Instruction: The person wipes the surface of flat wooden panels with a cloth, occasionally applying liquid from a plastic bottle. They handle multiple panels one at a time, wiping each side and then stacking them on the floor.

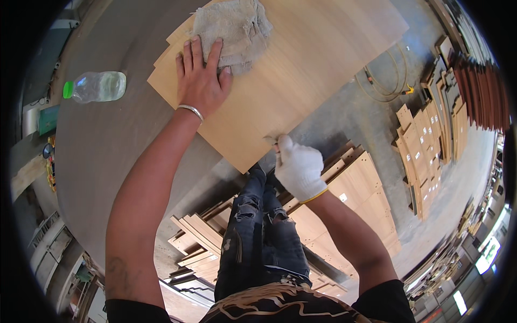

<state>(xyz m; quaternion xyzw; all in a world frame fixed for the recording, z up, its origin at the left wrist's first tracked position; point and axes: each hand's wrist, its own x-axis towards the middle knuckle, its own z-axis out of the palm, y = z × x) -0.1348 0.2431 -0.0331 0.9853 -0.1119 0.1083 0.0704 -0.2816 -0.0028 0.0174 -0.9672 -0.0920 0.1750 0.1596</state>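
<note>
A wood-grain panel (301, 59) lies in front of me, with more panel edges showing beneath its left side. My bare left hand (202, 81), a silver bangle at its wrist, rests on it with the fingers spread flat. Its fingertips and thumb meet the edge of a crumpled grey rag (231, 32). At the panel's near right edge, my right hand (299, 167), in a white knit glove, is closed round a small tool with a thin metal blade (271, 139). The fist hides most of that tool, so its exact kind is unclear. The blade touches or nearly touches the panel.
A clear bottle with a green cap (97, 86) lies on the brown surface (107, 145) to my left. Stacked wooden panels stand by my legs (355, 199) and farther right (425, 145). A yellowish hose (396, 89) curls across the floor beyond the panel's right edge.
</note>
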